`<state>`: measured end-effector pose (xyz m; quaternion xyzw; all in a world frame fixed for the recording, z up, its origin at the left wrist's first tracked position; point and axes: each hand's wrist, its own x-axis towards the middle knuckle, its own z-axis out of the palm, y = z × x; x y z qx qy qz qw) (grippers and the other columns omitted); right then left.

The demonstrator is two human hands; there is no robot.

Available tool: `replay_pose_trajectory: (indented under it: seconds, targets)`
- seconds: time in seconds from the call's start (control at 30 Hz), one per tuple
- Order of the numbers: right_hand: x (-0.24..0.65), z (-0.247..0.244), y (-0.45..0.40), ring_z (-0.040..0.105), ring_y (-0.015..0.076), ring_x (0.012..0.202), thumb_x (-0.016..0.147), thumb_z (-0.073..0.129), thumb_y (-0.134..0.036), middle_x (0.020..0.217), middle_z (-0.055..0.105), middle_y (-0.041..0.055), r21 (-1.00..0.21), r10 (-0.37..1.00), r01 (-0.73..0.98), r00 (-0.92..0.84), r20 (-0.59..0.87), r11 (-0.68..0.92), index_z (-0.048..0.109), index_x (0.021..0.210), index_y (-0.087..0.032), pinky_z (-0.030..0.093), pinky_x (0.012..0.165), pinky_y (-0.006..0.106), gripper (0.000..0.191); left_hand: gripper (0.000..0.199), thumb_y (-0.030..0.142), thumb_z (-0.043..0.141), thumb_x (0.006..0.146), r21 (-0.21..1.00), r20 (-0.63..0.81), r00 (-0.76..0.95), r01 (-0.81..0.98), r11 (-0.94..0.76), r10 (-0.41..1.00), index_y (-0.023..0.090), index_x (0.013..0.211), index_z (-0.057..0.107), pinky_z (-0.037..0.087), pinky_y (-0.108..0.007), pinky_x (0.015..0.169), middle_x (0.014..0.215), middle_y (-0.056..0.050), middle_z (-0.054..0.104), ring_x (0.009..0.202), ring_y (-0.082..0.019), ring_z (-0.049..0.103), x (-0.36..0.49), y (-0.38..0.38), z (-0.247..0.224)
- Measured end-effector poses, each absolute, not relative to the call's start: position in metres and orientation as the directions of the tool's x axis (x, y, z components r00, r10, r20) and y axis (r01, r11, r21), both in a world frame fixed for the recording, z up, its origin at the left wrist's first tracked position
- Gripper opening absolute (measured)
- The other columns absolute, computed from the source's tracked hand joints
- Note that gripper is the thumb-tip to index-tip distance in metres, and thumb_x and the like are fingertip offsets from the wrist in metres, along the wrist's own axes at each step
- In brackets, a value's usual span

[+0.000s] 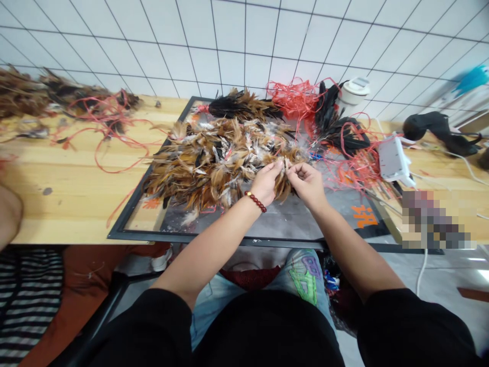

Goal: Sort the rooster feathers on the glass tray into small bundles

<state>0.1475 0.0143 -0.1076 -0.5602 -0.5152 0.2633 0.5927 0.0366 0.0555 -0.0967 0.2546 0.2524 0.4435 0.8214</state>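
A wide pile of brown and white feathers lies on a dark-framed glass panel. At the pile's right edge, my left hand, with a red bead bracelet at the wrist, pinches a small feather. Close beside it, my right hand has thumb and forefinger pressed together on the quill end of the same feather. The fingertips nearly meet, and what lies between them is partly hidden.
Behind the pile is a tied feather bundle. Tangled red plastic string and black feathers lie at back right, near a white lidded container and a white device. Another person's arm rests at far left.
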Motion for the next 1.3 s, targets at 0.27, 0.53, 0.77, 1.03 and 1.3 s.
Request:
replay_pose_trajectory:
  seconds: [0.27, 0.53, 0.77, 1.03, 1.3]
  targets:
    - [0.149, -0.108, 0.015, 0.041, 0.0058, 0.045, 0.072, 0.073, -0.035, 0.051, 0.051, -0.0064, -0.945, 0.903, 0.261, 0.327, 0.279, 0.198, 0.056, 0.064, -0.020, 0.033, 0.045, 0.020, 0.025, 0.007, 0.016, 0.074, 0.079, 0.708, -0.154, 0.460, -0.566, 0.423, 0.874, 0.012, 0.076, 0.070, 0.050, -0.021, 0.079, 0.071, -0.001, 0.070, 0.072, -0.009, 0.064, 0.041, 0.052, -0.100]
    - [0.151, -0.109, 0.016, 0.056, 0.0097, 0.057, 0.072, 0.079, -0.046, 0.068, 0.064, -0.0019, -0.918, 0.870, 0.265, 0.323, 0.373, 0.295, 0.064, 0.081, -0.021, 0.048, 0.056, 0.023, 0.031, 0.014, 0.016, 0.069, 0.083, 0.827, -0.127, 0.316, -0.489, 0.276, 0.940, 0.014, 0.070, 0.065, 0.045, -0.018, 0.066, 0.063, 0.003, 0.062, 0.060, -0.006, 0.054, 0.041, 0.055, -0.100]
    - [0.158, -0.102, 0.015, 0.062, 0.0134, 0.069, 0.076, 0.077, -0.051, 0.077, 0.067, -0.0001, -0.876, 0.799, 0.258, 0.363, 0.480, 0.409, 0.067, 0.082, -0.023, 0.053, 0.066, 0.028, 0.031, 0.029, 0.021, 0.060, 0.091, 0.946, 0.045, 0.402, -0.313, 0.091, 0.915, 0.015, 0.063, 0.059, 0.034, -0.017, 0.054, 0.057, 0.003, 0.053, 0.053, -0.005, 0.043, 0.039, 0.052, -0.105]
    - [0.172, -0.104, 0.018, 0.059, 0.0116, 0.066, 0.073, 0.080, -0.052, 0.079, 0.065, -0.0009, -0.941, 0.914, 0.124, 0.228, 0.335, 0.314, 0.072, 0.099, -0.023, 0.052, 0.065, 0.027, 0.039, 0.039, 0.026, 0.066, 0.089, 0.943, 0.011, 0.530, -0.288, 0.167, 0.848, 0.013, 0.055, 0.052, 0.030, -0.016, 0.050, 0.052, 0.003, 0.046, 0.049, -0.004, 0.037, 0.034, 0.052, -0.099]
    - [0.178, -0.100, 0.017, 0.060, 0.0115, 0.071, 0.070, 0.084, -0.046, 0.077, 0.067, 0.0008, -0.898, 0.889, 0.169, 0.155, 0.431, 0.406, 0.074, 0.072, -0.020, 0.050, 0.067, 0.026, 0.027, 0.035, 0.028, 0.069, 0.087, 0.927, -0.047, 0.743, -0.217, 0.307, 0.668, 0.012, 0.061, 0.053, 0.032, -0.016, 0.046, 0.055, 0.004, 0.045, 0.044, -0.003, 0.034, 0.020, 0.059, -0.085]
